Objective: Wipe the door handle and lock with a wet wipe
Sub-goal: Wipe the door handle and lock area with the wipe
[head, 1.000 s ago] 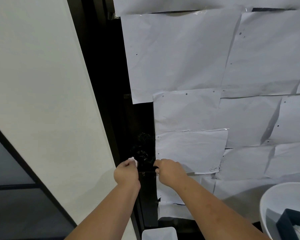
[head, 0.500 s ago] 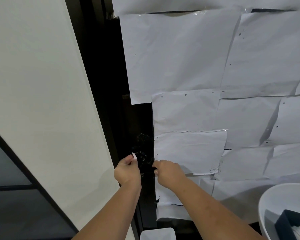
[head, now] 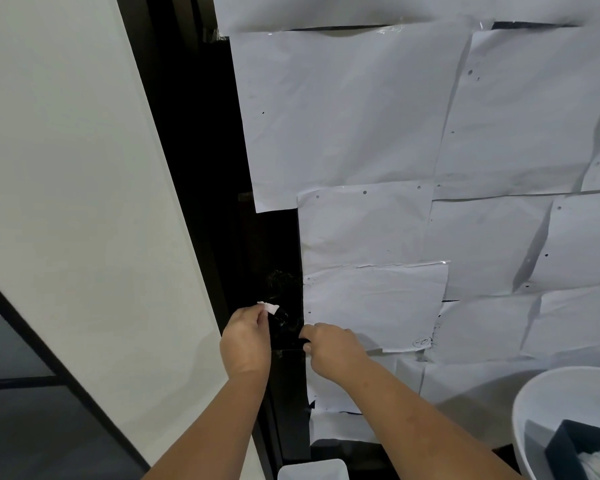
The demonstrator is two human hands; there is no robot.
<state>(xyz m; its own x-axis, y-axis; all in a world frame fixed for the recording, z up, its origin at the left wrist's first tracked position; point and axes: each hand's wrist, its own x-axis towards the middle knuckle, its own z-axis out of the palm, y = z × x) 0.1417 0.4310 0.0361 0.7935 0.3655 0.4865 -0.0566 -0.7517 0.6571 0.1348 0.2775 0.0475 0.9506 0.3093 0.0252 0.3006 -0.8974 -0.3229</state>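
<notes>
A: Left hand (head: 246, 337) pinches the small crumpled white wet wipe (head: 270, 307), which has risen to twelve o'clock of its knuckles since a second ago.

B: So it's working up the glossy black door lock panel (head: 284, 323) (smears show there). Right hand (head: 333, 344)?

A: At three o'clock, gripping the black door handle (head: 300, 342), steadying it.
</notes>
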